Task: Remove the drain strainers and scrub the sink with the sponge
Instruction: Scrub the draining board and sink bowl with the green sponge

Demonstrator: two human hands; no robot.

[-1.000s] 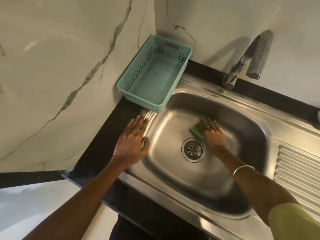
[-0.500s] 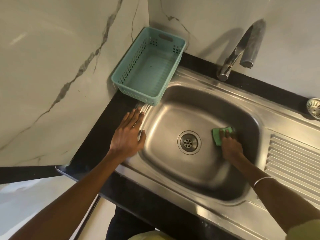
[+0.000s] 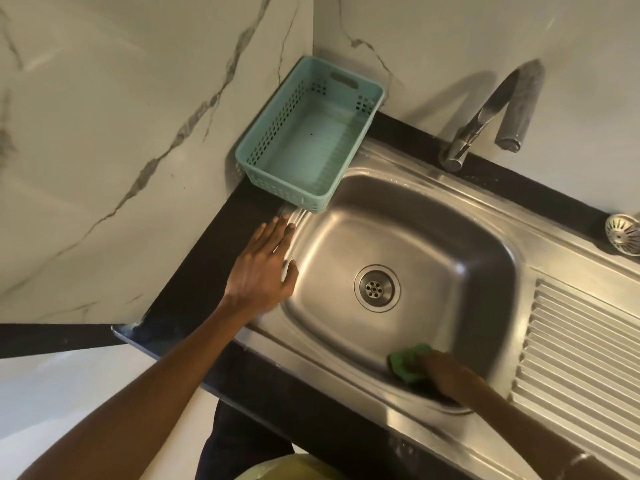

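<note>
The green sponge (image 3: 407,366) is being gripped and pressed against the sink's (image 3: 433,237) near wall by the right hand (image 3: 441,374). The left hand (image 3: 265,271), fingers straight, is being rested flat on the sink's left rim.

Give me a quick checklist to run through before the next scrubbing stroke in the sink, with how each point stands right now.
1. Sponge in hand: ok. The right hand holds the green sponge against the near wall of the sink.
2. Body braced: ok. The left hand lies flat on the sink's left rim, fingers straight.
3. Strainer out of the way: ok. One strainer sits on the steel ledge at the far right, outside the basin.
4. Drain clear: ok. The drain is uncovered, with nothing lying on it.
5. Faucet off: ok. No water runs from the faucet.
6. Soap on the sponge: cannot tell.
</note>
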